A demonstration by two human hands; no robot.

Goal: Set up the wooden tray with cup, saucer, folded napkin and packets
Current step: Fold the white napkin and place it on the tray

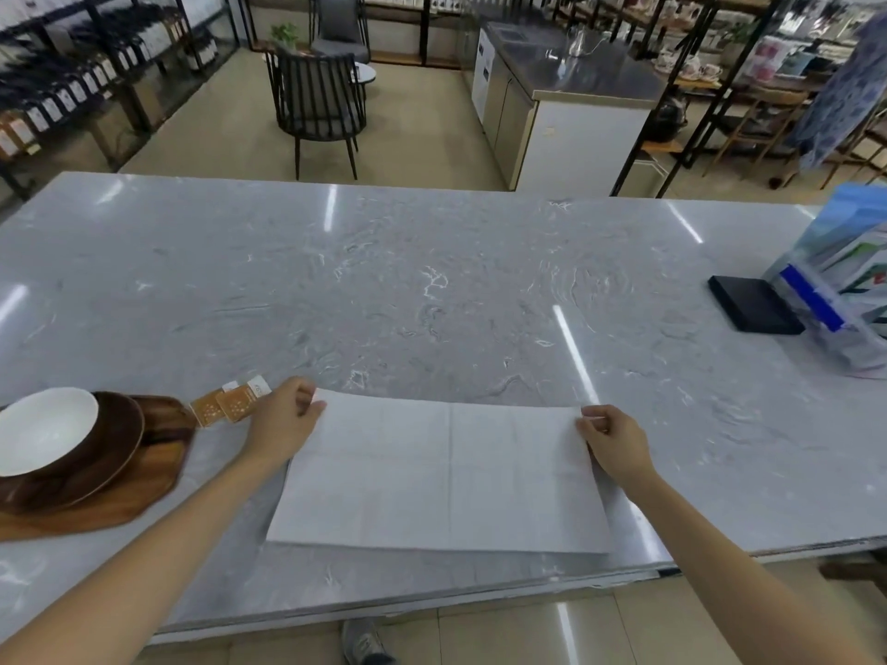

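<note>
A white paper napkin (441, 477) lies folded in half on the grey marble table (432, 290), near its front edge. My left hand (283, 424) pinches its far left corner and my right hand (612, 439) pinches its far right corner. To the left rests a wooden tray (144, 482) carrying a dark wooden saucer (110, 453) with a white cup (43, 429) tilted on it. Two orange packets (230, 403) lie on the table just past the tray, beside my left hand.
A black flat box (753, 304) and a clear stand of brochures (845, 290) occupy the table's right side. Beyond the table stand a dark chair (317, 103), a steel counter (566, 88) and shelving. My shoe (365, 643) shows below the table edge.
</note>
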